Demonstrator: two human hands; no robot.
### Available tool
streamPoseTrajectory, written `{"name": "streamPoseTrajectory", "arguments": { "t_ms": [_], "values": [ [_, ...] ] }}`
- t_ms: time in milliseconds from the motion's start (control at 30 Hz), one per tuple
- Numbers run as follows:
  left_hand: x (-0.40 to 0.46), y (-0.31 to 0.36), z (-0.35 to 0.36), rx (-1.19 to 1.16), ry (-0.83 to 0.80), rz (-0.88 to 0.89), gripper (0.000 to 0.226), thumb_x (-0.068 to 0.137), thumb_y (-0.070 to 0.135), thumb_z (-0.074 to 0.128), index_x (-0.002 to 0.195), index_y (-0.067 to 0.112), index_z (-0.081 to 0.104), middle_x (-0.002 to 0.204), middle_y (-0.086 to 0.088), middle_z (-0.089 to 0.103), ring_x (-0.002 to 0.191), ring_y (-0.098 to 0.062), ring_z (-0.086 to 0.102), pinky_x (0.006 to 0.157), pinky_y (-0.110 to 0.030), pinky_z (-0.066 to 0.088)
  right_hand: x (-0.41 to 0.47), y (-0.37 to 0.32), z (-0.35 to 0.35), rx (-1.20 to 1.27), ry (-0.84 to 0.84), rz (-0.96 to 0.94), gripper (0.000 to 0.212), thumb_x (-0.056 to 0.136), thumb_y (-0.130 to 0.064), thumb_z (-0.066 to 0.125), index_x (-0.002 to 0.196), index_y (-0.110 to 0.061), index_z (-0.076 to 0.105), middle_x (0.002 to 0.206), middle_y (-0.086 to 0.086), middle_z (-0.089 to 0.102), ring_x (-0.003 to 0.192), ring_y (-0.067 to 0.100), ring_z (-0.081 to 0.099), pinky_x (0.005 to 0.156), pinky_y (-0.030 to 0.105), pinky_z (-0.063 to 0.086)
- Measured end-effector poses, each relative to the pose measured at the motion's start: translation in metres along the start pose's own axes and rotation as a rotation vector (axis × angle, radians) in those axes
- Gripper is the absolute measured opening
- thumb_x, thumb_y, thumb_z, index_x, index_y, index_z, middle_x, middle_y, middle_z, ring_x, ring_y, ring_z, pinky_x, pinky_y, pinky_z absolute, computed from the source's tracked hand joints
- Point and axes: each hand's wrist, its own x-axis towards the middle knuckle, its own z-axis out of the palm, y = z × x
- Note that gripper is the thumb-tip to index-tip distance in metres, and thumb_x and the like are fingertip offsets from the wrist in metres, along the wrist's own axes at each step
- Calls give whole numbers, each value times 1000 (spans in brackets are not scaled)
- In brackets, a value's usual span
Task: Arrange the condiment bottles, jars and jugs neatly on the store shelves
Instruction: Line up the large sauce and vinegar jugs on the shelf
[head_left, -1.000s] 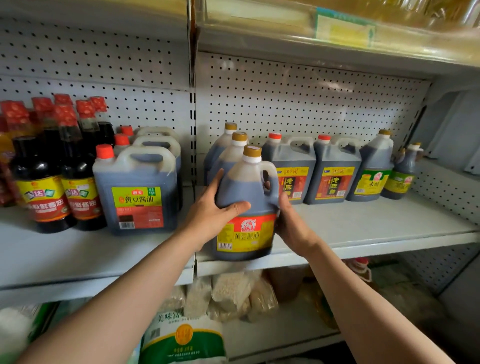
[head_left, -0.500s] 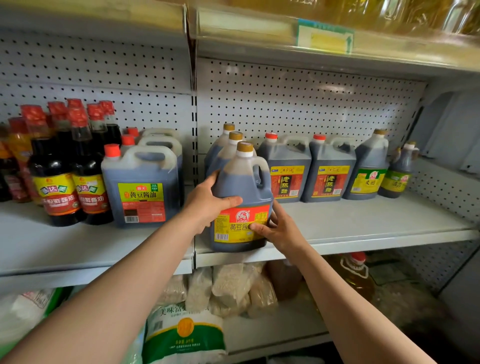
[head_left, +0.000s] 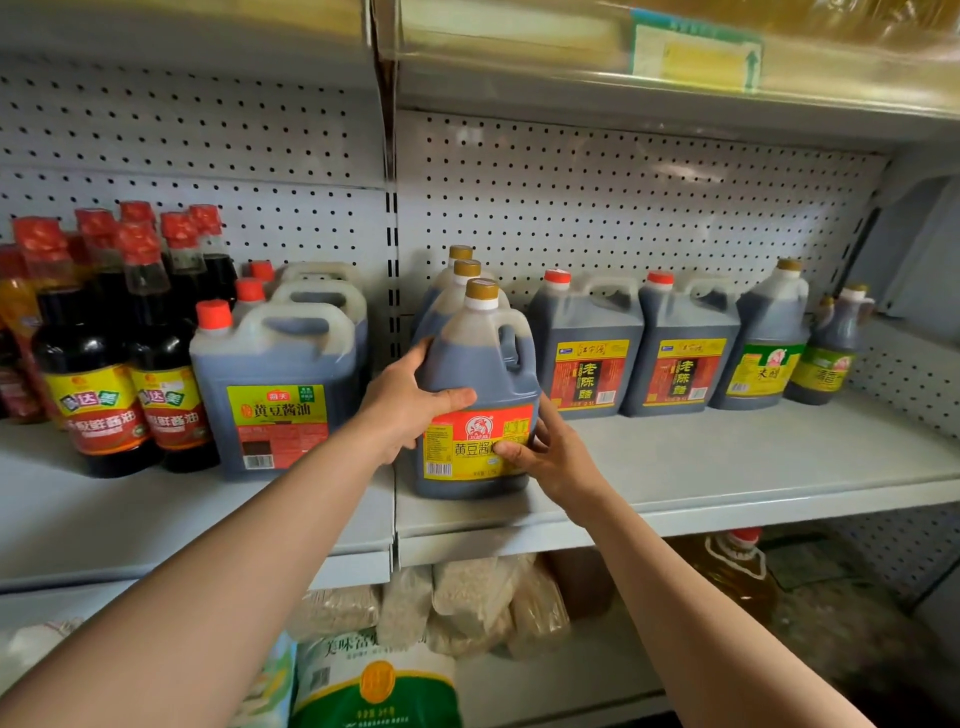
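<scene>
A dark soy sauce jug (head_left: 480, 364) with a gold cap and a red-yellow label stands on the white shelf (head_left: 727, 467), in front of two matching jugs (head_left: 457, 280). My left hand (head_left: 410, 400) grips its left side, thumb across the front. My right hand (head_left: 545, 452) holds the lower right of the jug, fingers curled over the label. Two red-capped vinegar jugs (head_left: 587, 358) (head_left: 680, 358) stand to the right, then two green-labelled jugs (head_left: 769, 338) (head_left: 831, 348).
On the left shelf section sit square soy sauce jugs (head_left: 275, 384) and tall red-capped bottles (head_left: 88, 358). The pegboard back wall (head_left: 623, 208) is behind. An upper shelf (head_left: 675, 88) overhangs. Below lie bagged grains (head_left: 467, 603), a rice sack (head_left: 374, 675) and an oil bottle (head_left: 737, 571).
The jug slid back from the shelf's front edge toward the row behind it. My right hand shifted from the jug's right side round onto the front label.
</scene>
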Motion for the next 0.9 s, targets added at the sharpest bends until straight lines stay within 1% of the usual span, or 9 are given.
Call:
{"name": "streamPoseTrajectory", "arguments": {
  "t_ms": [100, 300, 467, 567, 633, 700, 767, 833, 900],
  "values": [
    [13, -2, -5, -8, -15, -2, 98, 71, 39, 87, 147, 52, 27, 127, 6, 64, 102, -26, 68, 80, -57, 58, 13, 1, 3, -8, 3, -15, 80, 88, -6, 73, 155, -22, 31, 135, 10, 63, 125, 24, 59, 106, 51, 48],
    [37, -5, -13, -4, -33, 5, 97, 72, 40, 86, 148, 51, 25, 126, 4, 64, 103, -27, 67, 80, -58, 58, 37, 5, 10, -14, -20, -45, 76, 90, -6, 71, 154, -23, 34, 131, 7, 65, 120, 19, 63, 104, 44, 51],
    [50, -9, -18, -25, -61, 7, 96, 72, 41, 86, 146, 53, 25, 126, 4, 64, 104, -27, 68, 82, -59, 56, 49, 7, 12, 11, -31, -42, 74, 90, -6, 70, 154, -21, 34, 131, 8, 65, 121, 21, 62, 104, 43, 52],
    [50, -11, -18, -30, -68, 13, 96, 67, 45, 85, 142, 57, 26, 125, 6, 65, 102, -25, 69, 82, -58, 57, 50, 6, 9, -5, -90, -46, 77, 90, -12, 71, 154, -25, 31, 133, 4, 64, 123, 22, 61, 102, 39, 53],
    [49, -13, -18, -34, -61, 13, 96, 67, 46, 85, 142, 57, 27, 125, 8, 65, 102, -24, 68, 83, -58, 57, 52, 3, 8, 2, -135, -50, 78, 89, -28, 73, 154, -30, 30, 137, 0, 61, 126, 20, 59, 100, 36, 53],
    [49, -14, -18, -49, -60, 11, 96, 70, 46, 85, 143, 59, 24, 126, 12, 63, 102, -20, 67, 77, -52, 59, 61, -6, 11, 53, -102, -14, 87, 84, -60, 68, 157, -35, 25, 150, -5, 51, 135, 15, 51, 108, 37, 48],
    [50, -11, -16, -94, -106, -13, 103, 72, 51, 83, 147, 60, 13, 128, 17, 60, 96, -10, 65, 60, -34, 55, 75, -20, 14, 98, -33, 64, 92, 80, -83, 50, 157, -37, 27, 158, -7, 40, 144, 12, 40, 118, 44, 36],
    [51, -5, -14, -180, -163, -41, 114, 63, 65, 80, 148, 60, 4, 126, 23, 54, 86, 2, 61, 48, -23, 48, 90, -34, 13, 167, -24, 89, 71, 86, -83, 36, 142, -42, 52, 145, -8, 56, 134, 8, 52, 111, 40, 44],
    [55, 2, -13, -245, -184, -9, 125, 49, 75, 75, 148, 59, 1, 131, 24, 49, 84, 10, 59, 48, -19, 49, 102, -44, 12, 262, -57, 124, 65, 92, -77, 31, 129, -38, 66, 131, -3, 68, 122, 12, 63, 102, 36, 52]
  ]
}}
